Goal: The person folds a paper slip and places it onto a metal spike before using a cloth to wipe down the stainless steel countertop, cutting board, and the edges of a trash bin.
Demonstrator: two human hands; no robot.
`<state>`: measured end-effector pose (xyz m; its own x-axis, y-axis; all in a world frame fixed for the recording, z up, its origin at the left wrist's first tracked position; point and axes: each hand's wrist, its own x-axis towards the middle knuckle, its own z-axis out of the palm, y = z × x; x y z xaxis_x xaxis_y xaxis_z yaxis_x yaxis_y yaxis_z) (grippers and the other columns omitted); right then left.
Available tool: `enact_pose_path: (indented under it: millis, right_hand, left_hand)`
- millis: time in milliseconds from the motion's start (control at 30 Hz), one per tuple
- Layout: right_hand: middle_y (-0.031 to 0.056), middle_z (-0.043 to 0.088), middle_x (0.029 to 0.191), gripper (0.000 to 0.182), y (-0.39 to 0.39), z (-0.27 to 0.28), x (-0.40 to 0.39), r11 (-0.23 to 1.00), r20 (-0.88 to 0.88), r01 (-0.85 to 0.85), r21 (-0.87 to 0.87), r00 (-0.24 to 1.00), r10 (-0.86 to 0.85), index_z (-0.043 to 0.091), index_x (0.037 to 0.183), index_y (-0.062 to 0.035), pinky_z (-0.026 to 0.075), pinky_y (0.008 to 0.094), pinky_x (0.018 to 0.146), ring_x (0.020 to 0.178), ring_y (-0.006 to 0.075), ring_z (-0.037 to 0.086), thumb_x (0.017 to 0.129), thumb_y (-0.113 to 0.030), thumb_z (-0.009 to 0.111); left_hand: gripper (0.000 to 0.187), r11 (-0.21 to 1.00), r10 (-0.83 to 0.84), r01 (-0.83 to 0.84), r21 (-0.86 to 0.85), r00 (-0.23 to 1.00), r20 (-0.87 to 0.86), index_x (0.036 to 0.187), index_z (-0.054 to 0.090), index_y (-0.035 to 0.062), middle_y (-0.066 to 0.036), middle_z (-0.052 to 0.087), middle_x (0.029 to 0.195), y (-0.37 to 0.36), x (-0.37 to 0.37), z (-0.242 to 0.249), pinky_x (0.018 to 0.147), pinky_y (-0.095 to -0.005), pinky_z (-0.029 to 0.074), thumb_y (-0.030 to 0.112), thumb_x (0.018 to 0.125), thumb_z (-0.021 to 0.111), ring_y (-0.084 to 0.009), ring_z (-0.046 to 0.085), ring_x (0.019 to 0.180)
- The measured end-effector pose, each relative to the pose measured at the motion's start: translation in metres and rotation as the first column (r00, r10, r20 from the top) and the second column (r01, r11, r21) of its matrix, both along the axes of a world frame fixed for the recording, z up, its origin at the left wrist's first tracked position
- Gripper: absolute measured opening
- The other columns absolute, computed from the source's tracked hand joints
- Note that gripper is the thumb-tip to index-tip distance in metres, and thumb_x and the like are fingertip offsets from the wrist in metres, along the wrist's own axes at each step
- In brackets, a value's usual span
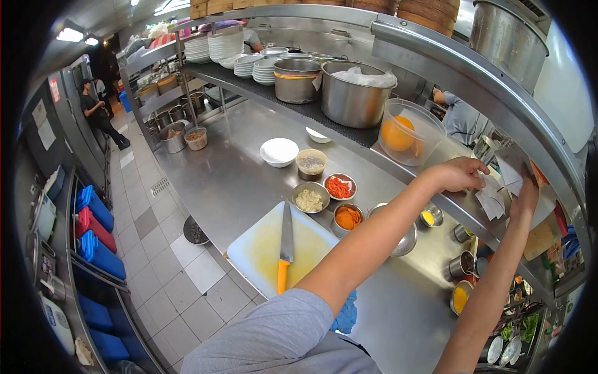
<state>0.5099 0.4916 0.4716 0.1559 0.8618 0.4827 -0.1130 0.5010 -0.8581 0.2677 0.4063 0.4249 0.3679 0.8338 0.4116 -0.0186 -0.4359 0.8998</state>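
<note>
Head view: your two hands meet over the right-hand part of the raised shelf [398, 167], with the white paper slips [511, 171] between them, just beyond its near edge. Your right hand [528, 194] grips the slips from the outer side, probably to steady them; your left hand [461, 176] comes in from the other side with fingers curled beside them, though whether it pinches a slip you cannot tell from here. That facing hold likely lets one hand support the paper while the other sorts or separates it. Below, the cutting board [249, 249] sits at the near edge of the steel worktop [218, 143], within easy reach of your body. On it lies the knife [287, 234], its orange handle at the board's near edge and its tip toward the far edge, an arrangement that seems to keep the grip end handy. Just past the board's far right corner, the bowls of pale chopped pieces [309, 200], red strips [339, 186] and orange slices [347, 217] cluster together, presumably so each cut ingredient stays separate yet close.
</note>
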Motion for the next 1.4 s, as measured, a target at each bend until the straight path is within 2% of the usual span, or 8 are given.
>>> enact_pose_path:
  millis: [233, 333, 400, 700, 1033, 1167, 1267, 1400]
  right_hand:
    - [0.011, 0.055, 0.138, 0.043, 0.029, -0.013, 0.007, 0.986, -0.236, -0.163, -0.033, 0.96, 0.151, 0.052, 0.138, -0.0018, 0.041, 0.0377, 0.106, 0.127, 0.0237, 0.052, 0.098, -0.015, 0.053]
    - [0.01, 0.054, 0.14, 0.049, 0.043, -0.028, 0.0, 0.942, 0.074, -0.023, 0.334, 0.997, -0.002, 0.048, 0.142, -0.0005, 0.037, 0.0376, 0.109, 0.131, 0.0238, 0.05, 0.098, -0.021, 0.054]
    - [0.0118, 0.054, 0.14, 0.049, 0.003, -0.019, -0.02, 0.795, 0.203, 0.298, 0.528, 0.865, -0.459, 0.048, 0.141, 0.002, 0.034, 0.0361, 0.111, 0.131, 0.0261, 0.049, 0.099, -0.022, 0.052]
    - [0.0164, 0.056, 0.141, 0.043, 0.01, -0.023, -0.012, 0.703, 0.393, 0.201, 0.682, 0.71, -0.584, 0.055, 0.135, 0.0052, 0.035, 0.0355, 0.11, 0.13, 0.0274, 0.051, 0.102, -0.019, 0.044]
    - [0.0159, 0.059, 0.135, 0.052, 0.022, -0.048, 0.007, 0.853, 0.491, 0.314, 0.417, 0.713, -0.501, 0.059, 0.131, 0.0021, 0.039, 0.0367, 0.107, 0.125, 0.0286, 0.055, 0.101, -0.039, 0.048]
    - [0.0153, 0.066, 0.121, 0.047, 0.041, -0.067, 0.018, 0.986, 0.559, 0.088, 0.145, 0.815, -0.155, 0.063, 0.125, 0.0017, 0.043, 0.0332, 0.099, 0.11, 0.0233, 0.061, 0.101, -0.036, 0.051]
    - [0.0148, 0.071, 0.096, 0.042, 0.016, -0.068, 0.009, 0.976, 0.807, 0.177, 0.123, 0.555, -0.202, 0.069, 0.108, 0.0037, 0.049, 0.0346, 0.083, 0.086, 0.0213, 0.063, 0.096, -0.036, 0.058]
    - [0.0186, 0.072, 0.107, 0.043, -0.027, -0.063, -0.008, 0.977, 0.819, 0.146, 0.154, 0.534, -0.209, 0.071, 0.112, -0.0011, 0.05, 0.0359, 0.086, 0.095, 0.0261, 0.069, 0.09, -0.038, 0.065]
  left_hand:
    - [0.05, 0.998, 0.054, -0.053, -0.014, 0.998, 0.031, 0.129, 0.059, 0.0014, -0.006, 0.067, 0.095, -0.002, 0.001, 0.0, 0.072, -0.0299, 0.05, 0.02, 0.085, 0.073, -0.0146, 0.061, 0.081]
    - [0.05, 0.995, 0.104, -0.103, 0.014, 0.994, -0.016, 0.129, 0.06, 0.002, -0.006, 0.067, 0.094, -0.005, -0.004, -0.001, 0.069, -0.0306, 0.051, 0.02, 0.084, 0.073, -0.015, 0.063, 0.08]
    - [0.05, 0.998, 0.064, -0.064, -0.003, 0.998, -0.013, 0.128, 0.061, 0.0029, -0.007, 0.069, 0.093, -0.003, -0.002, -0.001, 0.068, -0.0315, 0.052, 0.021, 0.084, 0.074, -0.0156, 0.064, 0.081]
    - [0.052, 0.993, 0.102, -0.098, 0.071, 0.993, -0.064, 0.128, 0.059, 0.0007, -0.008, 0.069, 0.092, 0.003, -0.001, -0.003, 0.068, -0.0307, 0.051, 0.021, 0.083, 0.074, -0.0166, 0.065, 0.077]
    - [0.053, 0.995, 0.072, -0.071, 0.065, 0.997, -0.024, 0.128, 0.058, 0.0003, -0.009, 0.069, 0.09, 0.004, 0.0, -0.004, 0.069, -0.0307, 0.051, 0.022, 0.082, 0.074, -0.0168, 0.065, 0.077]
    - [0.056, 0.99, 0.12, -0.114, 0.078, 0.989, -0.082, 0.131, 0.058, 0.0011, -0.009, 0.07, 0.092, 0.001, -0.003, -0.004, 0.071, -0.0313, 0.052, 0.023, 0.081, 0.073, -0.0179, 0.065, 0.08]
    - [0.056, 0.977, 0.196, -0.181, 0.115, 0.972, -0.131, 0.135, 0.056, 0.0062, -0.009, 0.067, 0.106, 0.004, 0.0, -0.008, 0.073, -0.0323, 0.053, 0.025, 0.085, 0.07, -0.0173, 0.063, 0.089]
    - [0.047, 0.976, 0.218, -0.216, 0.03, 0.965, -0.146, 0.135, 0.057, 0.0139, -0.005, 0.063, 0.108, 0.002, 0.001, -0.007, 0.064, -0.0301, 0.05, 0.028, 0.091, 0.068, -0.0125, 0.056, 0.076]
